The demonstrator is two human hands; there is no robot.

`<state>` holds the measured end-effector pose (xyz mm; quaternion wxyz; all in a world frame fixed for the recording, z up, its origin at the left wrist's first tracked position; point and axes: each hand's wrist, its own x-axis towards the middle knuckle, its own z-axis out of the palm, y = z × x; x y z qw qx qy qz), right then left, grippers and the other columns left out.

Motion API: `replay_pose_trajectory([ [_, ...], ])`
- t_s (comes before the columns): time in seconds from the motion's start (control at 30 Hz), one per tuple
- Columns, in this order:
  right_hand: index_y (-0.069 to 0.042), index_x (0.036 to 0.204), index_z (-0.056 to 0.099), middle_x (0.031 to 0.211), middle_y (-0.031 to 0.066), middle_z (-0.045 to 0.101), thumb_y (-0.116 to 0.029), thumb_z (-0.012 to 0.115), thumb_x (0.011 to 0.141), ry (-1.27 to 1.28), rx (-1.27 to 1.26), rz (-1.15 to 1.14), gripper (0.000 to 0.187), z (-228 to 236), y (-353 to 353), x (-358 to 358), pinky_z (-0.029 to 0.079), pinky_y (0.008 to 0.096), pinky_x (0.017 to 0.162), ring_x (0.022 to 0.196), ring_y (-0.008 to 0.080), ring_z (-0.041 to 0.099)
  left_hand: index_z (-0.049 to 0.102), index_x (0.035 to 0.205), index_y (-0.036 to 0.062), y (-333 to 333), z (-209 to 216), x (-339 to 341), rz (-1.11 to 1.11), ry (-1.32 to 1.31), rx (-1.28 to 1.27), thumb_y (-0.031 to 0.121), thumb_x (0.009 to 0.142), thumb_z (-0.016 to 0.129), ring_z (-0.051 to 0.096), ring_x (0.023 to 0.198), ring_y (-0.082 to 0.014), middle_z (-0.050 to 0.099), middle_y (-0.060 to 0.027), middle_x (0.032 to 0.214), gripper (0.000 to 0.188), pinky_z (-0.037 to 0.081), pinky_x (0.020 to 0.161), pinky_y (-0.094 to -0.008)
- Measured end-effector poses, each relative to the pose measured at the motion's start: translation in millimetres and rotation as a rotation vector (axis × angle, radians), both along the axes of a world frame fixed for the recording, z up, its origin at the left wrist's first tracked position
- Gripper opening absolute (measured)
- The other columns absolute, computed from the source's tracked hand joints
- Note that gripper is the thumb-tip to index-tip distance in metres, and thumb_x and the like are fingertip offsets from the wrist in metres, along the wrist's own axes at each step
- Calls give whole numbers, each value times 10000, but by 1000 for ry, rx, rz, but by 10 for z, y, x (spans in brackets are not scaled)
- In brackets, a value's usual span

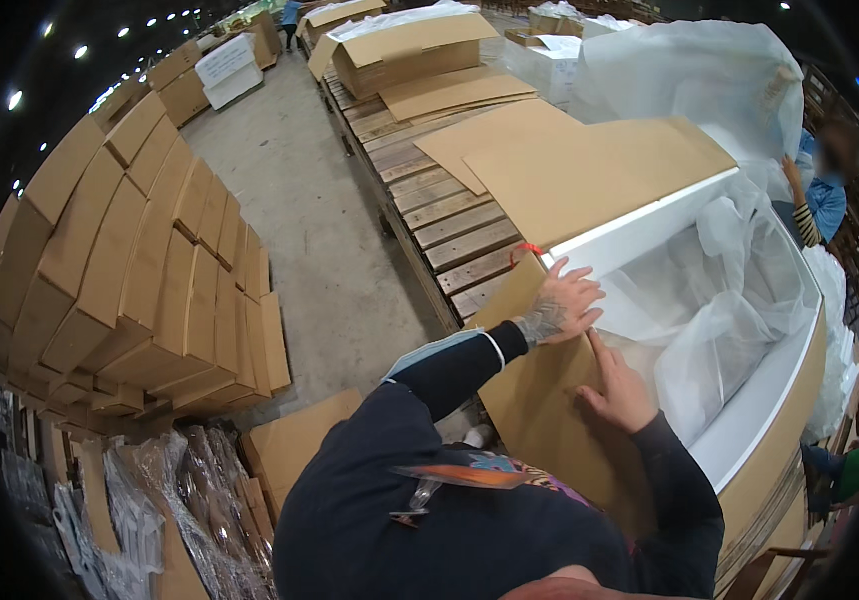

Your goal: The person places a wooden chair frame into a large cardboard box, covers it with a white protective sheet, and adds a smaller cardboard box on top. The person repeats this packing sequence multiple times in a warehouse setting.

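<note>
In front of me stands a large open cardboard box lined with white foam board. Crumpled translucent plastic film lies inside it. My left hand rests at the box's near left corner, its fingers spread over the rim. Close by it, my right hand lies on the near cardboard side, index finger stretched toward the rim and thumb apart. Neither hand visibly grips anything. Just beyond my left hand a red strip sticks up at the corner. A wide cardboard flap lies folded out on the far left side.
Slatted wooden pallets run away beyond the box, carrying another open carton. Flat cartons are stacked at the left, above plastic-wrapped bundles. At the right a person in blue stands beside a large translucent sheet.
</note>
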<state>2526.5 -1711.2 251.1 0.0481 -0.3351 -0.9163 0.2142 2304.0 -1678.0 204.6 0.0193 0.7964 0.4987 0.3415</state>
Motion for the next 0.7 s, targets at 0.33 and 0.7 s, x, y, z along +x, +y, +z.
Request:
replay_pose_trajectory([
  [0.33,-9,1527,288,1333,249,533,-55,750,764,184,117,119,893,-5,55,-297,483,436,983,1155,394,582,620,1273,56,-1566,-201,-2090,536,-571,95,144,889,681,515,1323,-308,612,-146,1328,398,399,1114,-421],
  [0.7,32,1306,549,1183,123,622,-159,558,1025,1030,-993,77,340,-273,-142,-5557,492,367,1001,1106,216,625,624,1162,89,-4793,1332,-5783,1186,-817,985,271,977,594,587,1122,-171,642,-52,1143,261,483,918,-347],
])
